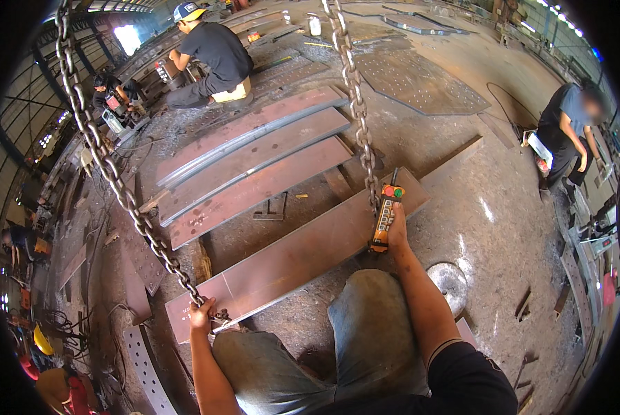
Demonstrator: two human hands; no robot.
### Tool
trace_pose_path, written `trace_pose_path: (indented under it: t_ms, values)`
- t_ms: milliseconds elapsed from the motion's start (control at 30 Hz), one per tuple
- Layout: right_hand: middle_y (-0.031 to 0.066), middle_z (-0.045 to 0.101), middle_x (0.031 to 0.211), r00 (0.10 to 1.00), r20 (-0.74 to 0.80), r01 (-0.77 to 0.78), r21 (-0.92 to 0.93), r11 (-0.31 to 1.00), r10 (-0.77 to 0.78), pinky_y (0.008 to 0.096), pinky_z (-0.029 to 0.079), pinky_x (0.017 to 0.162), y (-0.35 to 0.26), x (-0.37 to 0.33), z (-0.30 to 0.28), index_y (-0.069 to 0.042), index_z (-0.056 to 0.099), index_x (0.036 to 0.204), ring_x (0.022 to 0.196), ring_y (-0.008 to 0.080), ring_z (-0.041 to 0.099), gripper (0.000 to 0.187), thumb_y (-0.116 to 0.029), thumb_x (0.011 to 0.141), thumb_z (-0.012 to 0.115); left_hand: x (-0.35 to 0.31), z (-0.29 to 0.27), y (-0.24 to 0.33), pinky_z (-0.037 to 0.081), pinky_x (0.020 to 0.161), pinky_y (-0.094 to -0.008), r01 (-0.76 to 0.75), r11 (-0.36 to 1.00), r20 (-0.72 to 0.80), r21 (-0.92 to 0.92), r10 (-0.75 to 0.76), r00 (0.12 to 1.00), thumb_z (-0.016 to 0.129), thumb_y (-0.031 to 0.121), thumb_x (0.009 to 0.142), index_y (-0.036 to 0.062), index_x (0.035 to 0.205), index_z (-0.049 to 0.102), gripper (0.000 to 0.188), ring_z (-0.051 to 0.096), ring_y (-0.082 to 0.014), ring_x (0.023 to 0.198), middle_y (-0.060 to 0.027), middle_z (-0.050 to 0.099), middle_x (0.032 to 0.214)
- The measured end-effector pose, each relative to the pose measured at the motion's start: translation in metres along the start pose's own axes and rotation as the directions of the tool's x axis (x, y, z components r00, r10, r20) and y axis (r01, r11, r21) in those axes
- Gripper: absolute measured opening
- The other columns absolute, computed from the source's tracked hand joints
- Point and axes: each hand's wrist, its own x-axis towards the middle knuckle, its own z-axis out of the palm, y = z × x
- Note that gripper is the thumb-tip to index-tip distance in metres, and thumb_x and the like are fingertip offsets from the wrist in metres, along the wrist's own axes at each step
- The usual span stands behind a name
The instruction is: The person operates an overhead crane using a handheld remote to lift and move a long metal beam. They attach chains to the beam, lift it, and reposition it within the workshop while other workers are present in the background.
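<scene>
Steel plate (292, 259) lying on floor | left hand (200, 318) gripping chain (109, 166) | right hand (395, 235) clasping orange pendant controller (384, 218)

The person is wearing a black short-sleeved shirt (472, 380) with a pale-edged cuff and faded grey-blue jeans (372, 332), forearms showing bare.

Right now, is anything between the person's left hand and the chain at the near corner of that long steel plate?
Nothing visible. The left hand is already on the chain where it meets the steel plate corner. The right hand holds an orange remote control beside the second chain.
</scene>
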Motion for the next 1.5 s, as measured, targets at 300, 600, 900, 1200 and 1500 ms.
trace_pose_path:
  t_ms: [300, 600, 900, 1200, 1500]
  values:
    - [-0.0027, 0.059, 0.084, 0.999, 0.022, -0.039, -0.013, 0.999, 0.04, 0.0227, 0.05, 0.06, 0.008, 0.001, -0.002, -0.012, 0.057, 0.115, 0.066, 0.0075, 0.059, 0.03, -0.036, 0.106, 0.041, -0.001, -0.008, -0.009, 0.04, 0.049, -0.0328, 0.073, 0.997, -0.035, -0.024, -0.074, 0.997, 0.075, -0.001, 0.084, 0.0074, 0.084, 0.052, 0.024, 0.048, -0.015, 0.051, -0.0042, 0.053, 0.064]
    - [-0.0036, 0.059, 0.083, 0.999, -0.007, -0.043, -0.019, 0.999, 0.042, 0.0235, 0.05, 0.058, 0.014, 0.004, -0.003, -0.013, 0.056, 0.113, 0.065, 0.0072, 0.059, 0.029, -0.037, 0.106, 0.043, 0.0, -0.008, -0.012, 0.04, 0.05, -0.0331, 0.102, 0.995, -0.079, 0.0, -0.101, 0.992, 0.075, 0.0, 0.084, 0.0061, 0.085, 0.052, 0.024, 0.048, -0.0158, 0.051, -0.0048, 0.052, 0.063]
    - [-0.0039, 0.06, 0.083, 0.997, -0.064, -0.043, -0.054, 0.998, 0.039, 0.0241, 0.051, 0.059, 0.01, 0.002, 0.003, -0.013, 0.057, 0.115, 0.066, 0.0071, 0.06, 0.029, -0.037, 0.105, 0.044, 0.007, -0.02, -0.02, 0.037, 0.049, -0.0319, 0.117, 0.992, 0.035, -0.038, -0.115, 0.993, 0.074, 0.0, 0.085, 0.0073, 0.079, 0.051, 0.025, 0.046, -0.0147, 0.051, -0.0023, 0.048, 0.06]
    - [0.0115, 0.07, 0.092, 0.974, 0.042, -0.225, 0.19, 0.955, 0.221, 0.0336, 0.058, 0.06, -0.01, -0.008, -0.002, -0.008, 0.057, 0.118, 0.069, 0.0233, 0.069, 0.048, -0.051, 0.099, 0.046, 0.006, -0.017, -0.019, 0.036, 0.048, -0.0307, 0.102, 0.994, -0.023, -0.045, -0.103, 0.994, 0.075, 0.0, 0.084, 0.0086, 0.079, 0.051, 0.026, 0.045, -0.0141, 0.05, -0.0022, 0.049, 0.06]
    - [0.0109, 0.067, 0.089, 0.993, -0.075, -0.051, 0.414, 0.909, 0.09, 0.0385, 0.058, 0.063, -0.076, -0.02, 0.006, -0.01, 0.056, 0.119, 0.073, 0.0244, 0.068, 0.063, -0.067, 0.099, 0.041, 0.008, -0.009, -0.015, 0.034, 0.048, -0.0304, 0.064, 0.988, -0.01, -0.139, -0.066, 0.998, 0.072, -0.003, 0.084, 0.011, 0.079, 0.052, 0.025, 0.041, -0.0121, 0.049, 0.0, 0.046, 0.059]
